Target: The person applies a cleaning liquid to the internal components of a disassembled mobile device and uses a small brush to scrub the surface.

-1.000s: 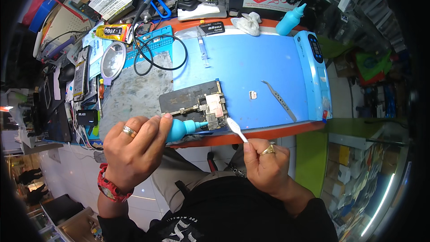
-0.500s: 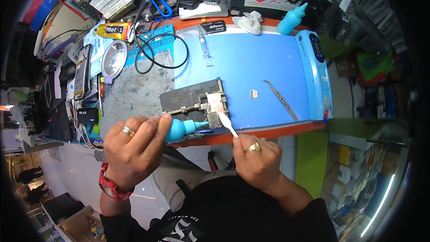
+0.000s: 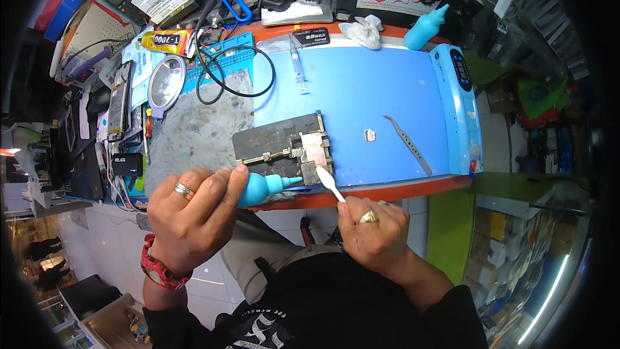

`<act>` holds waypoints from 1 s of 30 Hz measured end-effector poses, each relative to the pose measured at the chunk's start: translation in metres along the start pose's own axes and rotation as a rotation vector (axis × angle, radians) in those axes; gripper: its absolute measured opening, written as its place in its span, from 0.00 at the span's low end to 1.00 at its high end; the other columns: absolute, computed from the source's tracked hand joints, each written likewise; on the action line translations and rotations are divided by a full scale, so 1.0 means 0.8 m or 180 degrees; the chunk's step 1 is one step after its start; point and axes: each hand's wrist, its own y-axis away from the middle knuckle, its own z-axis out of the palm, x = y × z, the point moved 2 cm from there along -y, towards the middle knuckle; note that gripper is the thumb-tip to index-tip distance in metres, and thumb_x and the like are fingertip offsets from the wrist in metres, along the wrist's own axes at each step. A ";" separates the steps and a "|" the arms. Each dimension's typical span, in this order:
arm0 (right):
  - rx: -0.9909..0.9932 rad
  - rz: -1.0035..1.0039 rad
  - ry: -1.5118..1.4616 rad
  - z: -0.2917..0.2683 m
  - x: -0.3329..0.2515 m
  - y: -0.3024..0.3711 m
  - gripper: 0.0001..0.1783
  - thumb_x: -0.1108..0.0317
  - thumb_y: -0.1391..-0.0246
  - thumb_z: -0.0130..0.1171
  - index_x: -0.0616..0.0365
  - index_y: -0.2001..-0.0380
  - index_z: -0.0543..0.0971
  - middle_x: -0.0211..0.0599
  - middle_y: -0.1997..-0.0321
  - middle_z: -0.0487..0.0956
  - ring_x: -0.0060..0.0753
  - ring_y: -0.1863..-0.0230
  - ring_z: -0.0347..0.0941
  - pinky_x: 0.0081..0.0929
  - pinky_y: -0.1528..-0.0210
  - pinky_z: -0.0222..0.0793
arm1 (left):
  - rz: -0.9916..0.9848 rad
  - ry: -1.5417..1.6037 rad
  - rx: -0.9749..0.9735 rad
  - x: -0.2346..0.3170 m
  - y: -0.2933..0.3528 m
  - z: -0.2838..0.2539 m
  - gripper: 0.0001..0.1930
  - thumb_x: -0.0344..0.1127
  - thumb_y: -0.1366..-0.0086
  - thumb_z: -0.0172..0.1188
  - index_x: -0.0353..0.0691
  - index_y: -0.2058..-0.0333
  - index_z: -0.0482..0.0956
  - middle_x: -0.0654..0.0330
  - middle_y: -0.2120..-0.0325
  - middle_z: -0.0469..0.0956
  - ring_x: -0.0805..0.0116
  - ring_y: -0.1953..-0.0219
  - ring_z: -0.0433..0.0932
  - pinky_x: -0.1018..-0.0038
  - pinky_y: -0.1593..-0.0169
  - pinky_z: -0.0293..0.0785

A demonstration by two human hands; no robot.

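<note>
My left hand [image 3: 197,216], a red watch at its wrist, is wrapped round a turquoise squeeze bottle [image 3: 257,189]. The bottle's nozzle points right, its tip at the lower edge of a small circuit board [image 3: 314,148]. This board sits in a dark metal clamp holder [image 3: 265,139] near the front edge of the bench. Between the fingers of my right hand [image 3: 373,227] is a white plastic brush [image 3: 328,182], its broad head touching or just above the board's lower part; its bristles cannot be made out.
Curved tweezers [image 3: 409,145] and a small pale chip [image 3: 369,135] lie on the blue mat [image 3: 361,97]. A syringe [image 3: 297,68], a looped black cable [image 3: 236,90] and a yellow tube [image 3: 169,41] are farther back. A second turquoise bottle [image 3: 423,31] stands by a blue device [image 3: 455,110].
The brush head has moved slightly down the board, toward me. My left hand and the bottle stay nearly in place. The whole view has shifted slightly.
</note>
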 end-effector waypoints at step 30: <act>-0.0004 0.0120 -0.0038 0.001 0.003 0.007 0.07 0.74 0.41 0.70 0.61 0.67 0.80 0.35 0.80 0.77 0.36 0.84 0.76 0.33 0.80 0.70 | -0.1956 0.1639 0.1181 -0.002 0.040 0.111 0.24 0.26 0.37 0.75 0.33 0.45 0.76 0.45 0.54 0.82 0.48 0.56 0.83 0.59 0.51 0.78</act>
